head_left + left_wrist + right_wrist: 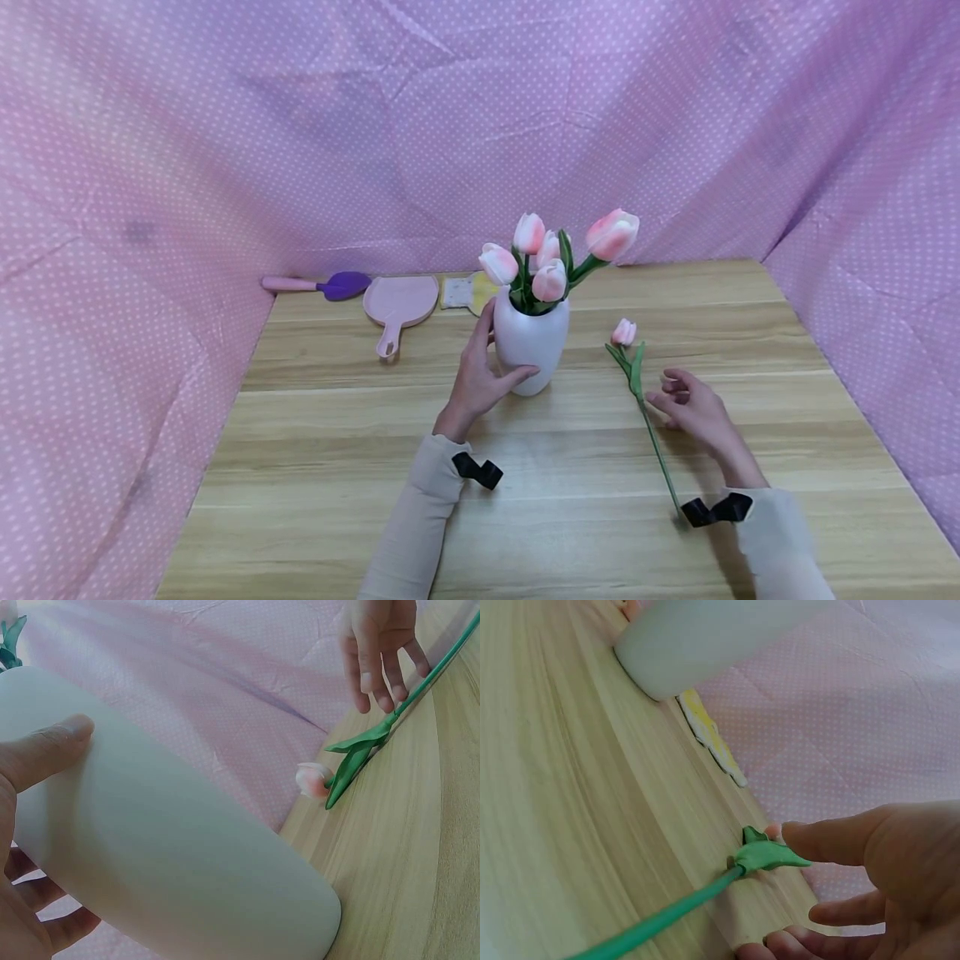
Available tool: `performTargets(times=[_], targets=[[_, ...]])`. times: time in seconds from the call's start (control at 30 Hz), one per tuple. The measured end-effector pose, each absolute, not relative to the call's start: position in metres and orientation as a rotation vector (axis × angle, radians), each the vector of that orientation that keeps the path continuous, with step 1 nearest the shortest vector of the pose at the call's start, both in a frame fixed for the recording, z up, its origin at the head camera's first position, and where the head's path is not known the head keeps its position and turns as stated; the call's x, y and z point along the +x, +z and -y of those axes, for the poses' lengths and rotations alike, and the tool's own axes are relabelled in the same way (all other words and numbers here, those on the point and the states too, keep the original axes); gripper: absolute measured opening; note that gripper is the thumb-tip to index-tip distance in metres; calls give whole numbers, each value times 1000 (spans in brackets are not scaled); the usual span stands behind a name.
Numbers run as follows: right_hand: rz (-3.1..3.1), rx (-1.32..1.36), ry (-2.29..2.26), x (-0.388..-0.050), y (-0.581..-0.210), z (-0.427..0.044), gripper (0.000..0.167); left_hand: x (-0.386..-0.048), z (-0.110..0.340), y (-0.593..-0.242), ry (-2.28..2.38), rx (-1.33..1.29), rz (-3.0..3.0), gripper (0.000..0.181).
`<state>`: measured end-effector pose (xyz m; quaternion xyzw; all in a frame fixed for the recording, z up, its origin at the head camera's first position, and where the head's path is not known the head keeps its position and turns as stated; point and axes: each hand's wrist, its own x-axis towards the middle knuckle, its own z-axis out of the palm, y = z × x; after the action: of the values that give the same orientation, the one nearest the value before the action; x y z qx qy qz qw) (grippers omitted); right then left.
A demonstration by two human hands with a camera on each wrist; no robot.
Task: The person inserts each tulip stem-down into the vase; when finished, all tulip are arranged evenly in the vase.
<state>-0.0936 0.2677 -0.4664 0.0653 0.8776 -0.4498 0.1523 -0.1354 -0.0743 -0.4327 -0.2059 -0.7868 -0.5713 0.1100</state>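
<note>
A white vase [531, 346] stands upright on the wooden table and holds several pink-and-white tulips [551, 280]. My left hand [480, 371] grips its left side, thumb across the front and fingers around the back; in the left wrist view the thumb [56, 750] lies along the white wall. To the right, a single tulip [624, 332] lies on the table with its green stem toward the front edge. Beside that stem is my right hand [693, 408], fingers loosely bent and apart, holding nothing. In the right wrist view the leaves [765, 853] lie just beyond the thumb.
Along the back edge lie a purple trowel [345, 286] with a pink handle, a pink dustpan-shaped scoop [401, 300] and a yellow-and-white flat piece [459, 292], partly behind the vase. A pink dotted cloth [420, 133] hangs behind and at both sides of the table.
</note>
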Motion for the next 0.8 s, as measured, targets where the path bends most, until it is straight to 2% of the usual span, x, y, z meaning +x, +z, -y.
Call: performTargets(times=[0.47,0.8], targets=[[-2676,68,-1071,-93,-471,-251,63,-135,75,-433,-1663,-624,2301,108],[-2796,57,-930,-91,-474,-242,45,-136,75,-433,-1672,-635,2280,104]])
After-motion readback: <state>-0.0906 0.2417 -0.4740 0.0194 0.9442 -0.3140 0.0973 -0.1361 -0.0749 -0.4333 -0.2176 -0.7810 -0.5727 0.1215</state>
